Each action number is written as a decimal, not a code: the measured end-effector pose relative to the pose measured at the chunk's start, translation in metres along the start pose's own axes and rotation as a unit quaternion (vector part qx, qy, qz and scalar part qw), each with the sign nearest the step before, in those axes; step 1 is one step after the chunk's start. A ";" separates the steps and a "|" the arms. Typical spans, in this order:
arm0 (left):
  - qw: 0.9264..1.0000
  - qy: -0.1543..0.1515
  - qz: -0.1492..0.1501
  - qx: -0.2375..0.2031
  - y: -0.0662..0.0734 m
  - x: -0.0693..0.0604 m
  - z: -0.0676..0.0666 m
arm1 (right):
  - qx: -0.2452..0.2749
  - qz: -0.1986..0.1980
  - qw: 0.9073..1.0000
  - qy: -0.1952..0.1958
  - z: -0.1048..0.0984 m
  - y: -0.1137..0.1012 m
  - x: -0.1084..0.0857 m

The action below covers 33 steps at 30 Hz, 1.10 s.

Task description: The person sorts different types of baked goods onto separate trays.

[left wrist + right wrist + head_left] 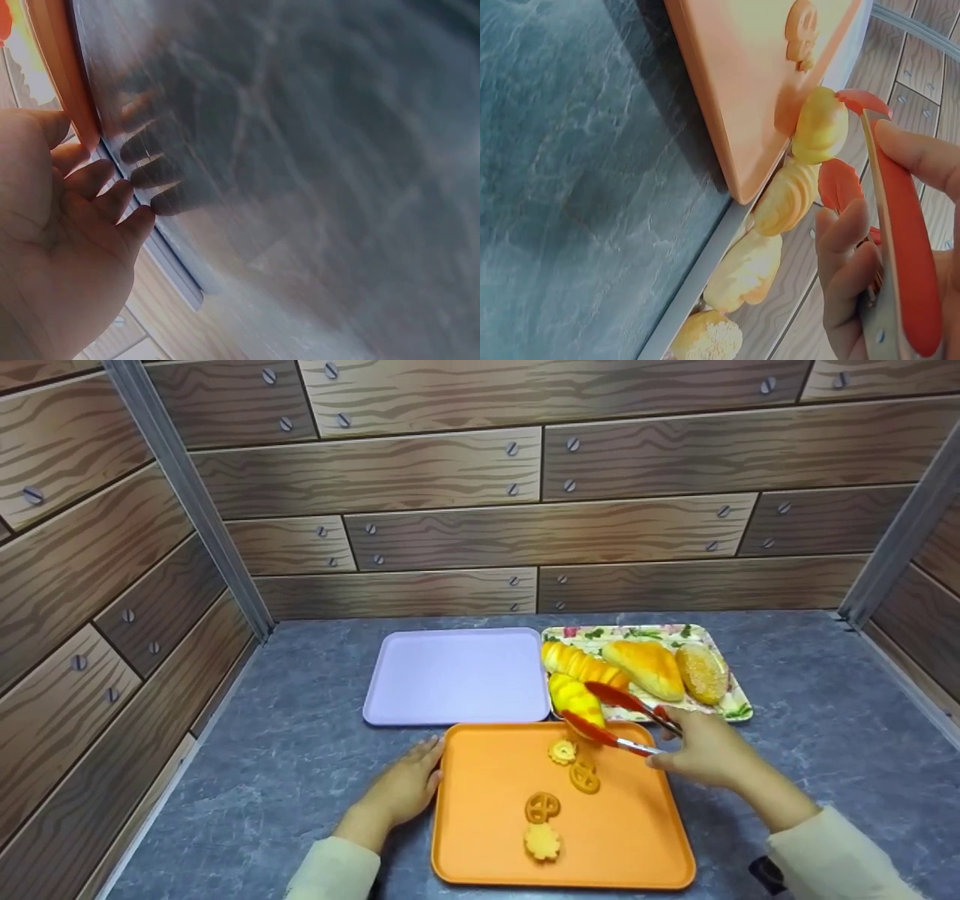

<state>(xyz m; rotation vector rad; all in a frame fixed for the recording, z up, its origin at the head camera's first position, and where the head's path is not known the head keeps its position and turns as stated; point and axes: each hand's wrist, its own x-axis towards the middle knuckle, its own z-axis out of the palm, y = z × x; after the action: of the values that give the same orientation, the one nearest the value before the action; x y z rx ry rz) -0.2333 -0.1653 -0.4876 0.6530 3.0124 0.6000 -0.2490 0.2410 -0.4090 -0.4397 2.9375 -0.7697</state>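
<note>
My right hand grips a pair of red-tipped metal tongs, thumb on one arm and fingers round the other. The tongs' spread red tips stand on either side of a yellow bread roll, by the near left corner of the floral tray; whether they squeeze it I cannot tell. Left of the orange tray, my left hand rests with fingertips at its rim. On that tray lie a ring-centred cookie, two pretzels and a scalloped cookie.
The floral tray also holds a ridged bread loaf, a smooth golden bun and a crumb-topped bun. A lilac tray lies beside it to the left. Wood-patterned walls enclose the grey marbled table.
</note>
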 end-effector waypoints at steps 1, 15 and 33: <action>1.000 0.002 0.002 -0.001 0.000 0.000 0.000 | -0.003 0.000 1.000 0.000 -0.001 0.001 0.000; 1.000 0.002 0.001 -0.005 0.001 -0.001 -0.001 | 0.044 -0.011 0.999 0.010 -0.007 0.012 -0.010; 1.000 0.011 0.011 0.002 0.003 -0.002 -0.001 | 0.131 -0.091 0.984 -0.082 0.002 0.035 -0.046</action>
<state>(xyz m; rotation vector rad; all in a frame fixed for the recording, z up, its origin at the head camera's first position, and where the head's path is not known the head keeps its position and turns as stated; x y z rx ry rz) -0.2309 -0.1641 -0.4858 0.6848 3.0308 0.6057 -0.2135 0.2825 -0.4278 -0.7164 2.6222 -1.0677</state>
